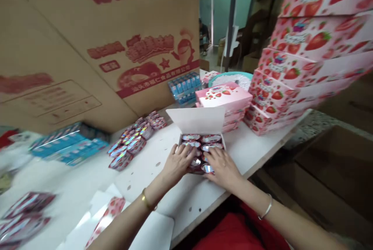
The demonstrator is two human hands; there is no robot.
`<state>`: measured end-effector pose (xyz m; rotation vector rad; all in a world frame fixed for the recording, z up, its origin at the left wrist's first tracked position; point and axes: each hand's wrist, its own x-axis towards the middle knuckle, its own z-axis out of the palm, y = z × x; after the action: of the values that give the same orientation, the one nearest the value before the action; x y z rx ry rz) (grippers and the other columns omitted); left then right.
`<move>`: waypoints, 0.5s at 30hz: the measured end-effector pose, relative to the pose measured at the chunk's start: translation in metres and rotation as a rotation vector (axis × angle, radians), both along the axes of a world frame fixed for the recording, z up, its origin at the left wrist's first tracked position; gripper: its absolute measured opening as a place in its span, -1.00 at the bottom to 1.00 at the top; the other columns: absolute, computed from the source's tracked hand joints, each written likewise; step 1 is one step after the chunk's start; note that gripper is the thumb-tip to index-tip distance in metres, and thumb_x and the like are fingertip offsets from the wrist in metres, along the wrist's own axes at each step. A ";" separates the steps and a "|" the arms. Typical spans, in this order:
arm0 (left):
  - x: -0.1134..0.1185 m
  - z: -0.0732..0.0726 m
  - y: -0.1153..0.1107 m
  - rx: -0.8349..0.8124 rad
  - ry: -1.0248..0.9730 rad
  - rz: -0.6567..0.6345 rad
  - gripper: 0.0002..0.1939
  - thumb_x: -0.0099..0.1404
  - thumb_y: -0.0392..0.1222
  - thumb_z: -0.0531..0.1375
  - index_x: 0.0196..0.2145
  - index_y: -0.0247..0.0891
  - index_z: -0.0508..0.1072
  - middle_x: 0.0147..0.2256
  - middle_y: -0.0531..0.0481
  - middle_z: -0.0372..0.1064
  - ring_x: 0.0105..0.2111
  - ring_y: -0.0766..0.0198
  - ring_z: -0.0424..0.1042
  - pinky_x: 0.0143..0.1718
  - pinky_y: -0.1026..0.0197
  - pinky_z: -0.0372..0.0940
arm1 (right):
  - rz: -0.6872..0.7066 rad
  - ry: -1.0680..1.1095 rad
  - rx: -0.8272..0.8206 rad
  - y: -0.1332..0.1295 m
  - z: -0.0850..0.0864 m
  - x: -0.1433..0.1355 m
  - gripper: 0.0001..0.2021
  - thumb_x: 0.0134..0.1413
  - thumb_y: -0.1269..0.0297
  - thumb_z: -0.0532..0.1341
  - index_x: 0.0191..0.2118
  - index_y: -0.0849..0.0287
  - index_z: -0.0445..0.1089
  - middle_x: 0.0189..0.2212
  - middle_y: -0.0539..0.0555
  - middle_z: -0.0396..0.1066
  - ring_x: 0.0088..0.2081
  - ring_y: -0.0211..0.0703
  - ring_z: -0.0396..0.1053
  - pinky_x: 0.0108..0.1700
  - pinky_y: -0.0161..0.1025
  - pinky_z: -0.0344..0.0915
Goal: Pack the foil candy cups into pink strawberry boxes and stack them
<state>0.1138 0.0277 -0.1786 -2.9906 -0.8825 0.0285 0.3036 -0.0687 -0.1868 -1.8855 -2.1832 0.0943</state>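
Observation:
A white carton [196, 119] stands on the table with its lid raised at the back. Inside, two columns of shiny oval candy packs [211, 138] lie side by side. My left hand [178, 163] reaches over the left wall, its fingers spread across the packs of the left column. On the right column rests my right hand [223, 166], fingers apart and pressing on the pack tops. Neither hand is wrapped around a pack; my fingers partly cover the middle ones.
Left of the carton lies a cluster of similar packs [135, 145]. Flat printed card blanks [145, 226] are at the front. Closed strawberry boxes [225, 96] sit behind, with a tall stack [287, 63] at right. A big cardboard box [67, 20] walls the back; the table edge [262, 162] runs along the right.

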 end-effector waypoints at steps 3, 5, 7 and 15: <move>-0.008 -0.019 -0.004 -0.008 -0.032 0.038 -0.18 0.19 -0.14 0.33 0.33 -0.12 0.09 0.32 -0.24 0.12 0.31 -0.15 0.11 0.26 -0.27 0.07 | 0.067 0.079 0.122 -0.004 -0.007 0.005 -0.31 0.06 0.06 0.37 0.25 0.20 0.22 0.20 0.30 0.27 0.22 0.24 0.18 0.25 0.17 0.14; -0.011 -0.029 -0.009 -0.023 -0.035 0.084 -0.22 0.24 -0.21 0.26 0.34 -0.20 0.06 0.34 -0.28 0.06 0.33 -0.16 0.08 0.25 -0.22 0.14 | -0.013 0.238 0.242 -0.006 -0.014 0.010 -0.24 0.17 -0.04 0.26 0.36 0.20 0.04 0.27 0.32 0.17 0.29 0.23 0.09 0.30 0.19 0.08; -0.012 -0.036 -0.017 -0.036 -0.060 0.111 -0.28 0.26 -0.31 0.18 0.34 -0.28 0.07 0.34 -0.33 0.04 0.34 -0.14 0.05 0.24 -0.15 0.20 | -0.187 0.451 0.287 -0.008 -0.024 0.017 -0.20 0.25 -0.11 0.15 0.41 0.21 -0.12 0.31 0.35 0.09 0.33 0.20 0.05 0.29 0.17 0.12; -0.034 -0.027 -0.052 -0.194 -0.453 0.249 -0.26 0.29 -0.09 0.21 0.35 -0.18 0.05 0.37 -0.29 -0.04 0.38 -0.09 -0.03 0.28 -0.20 0.15 | -0.022 0.620 -0.004 -0.001 -0.056 0.028 -0.10 0.28 -0.14 0.08 0.45 0.12 -0.48 0.45 0.30 -0.34 0.43 0.14 -0.25 0.37 0.20 -0.03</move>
<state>0.0795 -0.0244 -0.2056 -3.0917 -1.3591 -0.6149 0.3312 -0.0700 -0.2431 -1.5948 -1.7326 0.5926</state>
